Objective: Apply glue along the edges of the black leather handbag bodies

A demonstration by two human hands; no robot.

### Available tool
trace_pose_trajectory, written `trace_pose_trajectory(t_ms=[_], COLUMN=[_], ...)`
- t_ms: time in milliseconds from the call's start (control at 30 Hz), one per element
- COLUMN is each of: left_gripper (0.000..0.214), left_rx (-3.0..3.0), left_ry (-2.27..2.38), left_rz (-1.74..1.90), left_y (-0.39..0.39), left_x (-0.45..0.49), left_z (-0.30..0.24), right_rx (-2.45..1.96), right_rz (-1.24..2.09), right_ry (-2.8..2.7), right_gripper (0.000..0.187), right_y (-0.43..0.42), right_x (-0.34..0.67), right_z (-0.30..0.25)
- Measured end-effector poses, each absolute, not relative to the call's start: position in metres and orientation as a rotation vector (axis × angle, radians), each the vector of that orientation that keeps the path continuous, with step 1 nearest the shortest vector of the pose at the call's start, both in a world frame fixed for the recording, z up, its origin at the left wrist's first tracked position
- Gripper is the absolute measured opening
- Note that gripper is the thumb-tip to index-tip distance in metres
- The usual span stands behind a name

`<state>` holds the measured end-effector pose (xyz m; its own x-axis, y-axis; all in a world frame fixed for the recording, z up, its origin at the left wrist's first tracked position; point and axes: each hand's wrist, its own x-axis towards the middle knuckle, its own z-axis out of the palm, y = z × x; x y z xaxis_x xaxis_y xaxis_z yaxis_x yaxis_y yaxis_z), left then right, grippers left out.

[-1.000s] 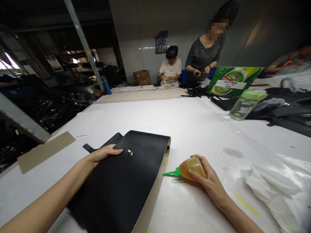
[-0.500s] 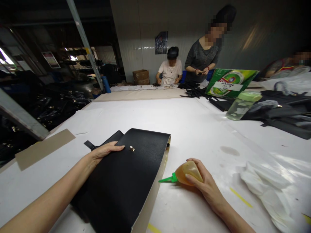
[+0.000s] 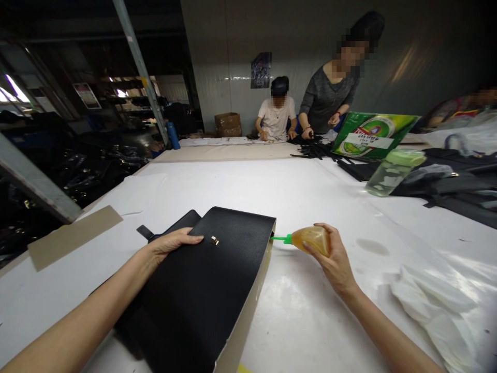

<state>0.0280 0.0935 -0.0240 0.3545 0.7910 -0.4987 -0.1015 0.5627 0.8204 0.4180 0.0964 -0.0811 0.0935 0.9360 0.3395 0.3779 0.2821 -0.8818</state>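
A black leather bag piece [image 3: 202, 290] with a small gold clasp [image 3: 215, 240] lies tilted in front of me, its pale raw edge facing right. My left hand [image 3: 174, 244] grips its upper left side, thumb on top and the other fingers hidden beneath. In my right hand [image 3: 334, 259] is a squeeze bottle of amber glue [image 3: 310, 241], held sideways. Its green nozzle [image 3: 281, 239] points left, with the tip at the far right corner of the bag piece's open edge. Whether glue is coming out cannot be seen.
A beige board [image 3: 75, 237] lies left on the white-covered table [image 3: 310, 191]. Crumpled white material [image 3: 435, 311] is at right. Farther back stand a green-lidded bottle [image 3: 394, 171], a green box panel [image 3: 375, 134] and black bag parts [image 3: 466, 176]. Two people work across the table.
My right hand has moved the glue bottle away from me, from the middle of the edge to its far corner. My left hand keeps its hold. A co-worker's hands have lowered toward black strips.
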Motion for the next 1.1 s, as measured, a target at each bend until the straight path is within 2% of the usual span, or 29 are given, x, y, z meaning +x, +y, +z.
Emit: trace_pose_trajectory(t_ms=[200, 433, 667, 900, 1100], left_gripper=[0.040, 0.037, 0.040, 0.043, 0.040], left_rx=[0.810, 0.811, 0.817, 0.779, 0.799], left_ry=[1.064, 1.061, 1.108, 1.072, 1.041], left_rz=[0.663, 0.654, 0.689, 0.679, 0.694], left_y=[0.096, 0.097, 0.092, 0.090, 0.090], left_x=[0.026, 0.021, 0.022, 0.023, 0.019], left_z=[-0.033, -0.035, -0.035, -0.030, -0.034], right_rx=[-1.284, -1.261, -1.293, -1.291, -1.350], right_rz=[0.612, 0.975, 0.909, 1.118, 1.020], right_ry=[-1.547, -1.406, -1.311, -1.358, -1.328], right_gripper=[0.050, 0.042, 0.047, 0.039, 0.045], right_y=[0.096, 0.085, 0.084, 0.050, 0.040], right_x=[0.416, 0.419, 0.419, 0.415, 0.410], right_z=[-0.089, -0.090, -0.095, -0.093, -0.095])
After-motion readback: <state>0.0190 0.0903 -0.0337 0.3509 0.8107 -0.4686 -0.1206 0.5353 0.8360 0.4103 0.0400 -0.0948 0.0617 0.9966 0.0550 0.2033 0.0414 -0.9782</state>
